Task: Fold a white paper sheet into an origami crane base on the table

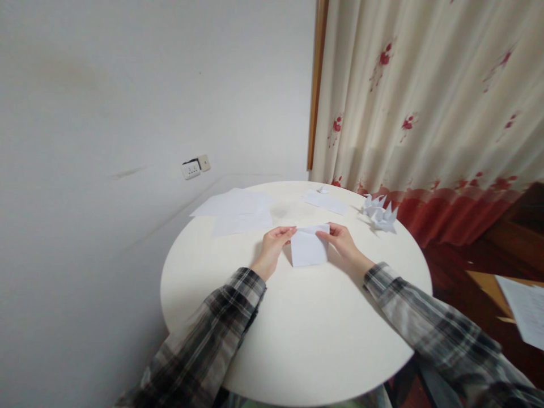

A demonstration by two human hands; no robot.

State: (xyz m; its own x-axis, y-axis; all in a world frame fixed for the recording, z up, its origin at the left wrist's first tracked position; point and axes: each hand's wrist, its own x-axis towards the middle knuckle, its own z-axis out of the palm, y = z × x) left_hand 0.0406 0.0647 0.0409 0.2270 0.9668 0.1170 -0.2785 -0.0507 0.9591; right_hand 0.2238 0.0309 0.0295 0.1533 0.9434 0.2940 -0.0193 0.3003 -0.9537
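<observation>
"What's nearest?"

"Two plaid sleeves (232,303), reaching in over a round white table (314,334)."

"And beyond the cuffs?"

"A folded white paper (309,250), over the middle of the table. I can't tell whether its near edge touches the tabletop."

"How is it held?"

"The left hand (273,247) pinches its far left corner; the right hand (342,241) grips near the far right one, thumb on top."

"What's past them?"

"Overlapping white sheets (238,204) to the left, and a cluster of spiky origami figures (380,214) near the right edge. Farther back, a small folded paper piece (323,190) sits at the edge of another sheet (324,202)."

"Behind the table?"

"A wall socket (191,170) at left, a red-flowered cream curtain (408,107) at right."
</observation>
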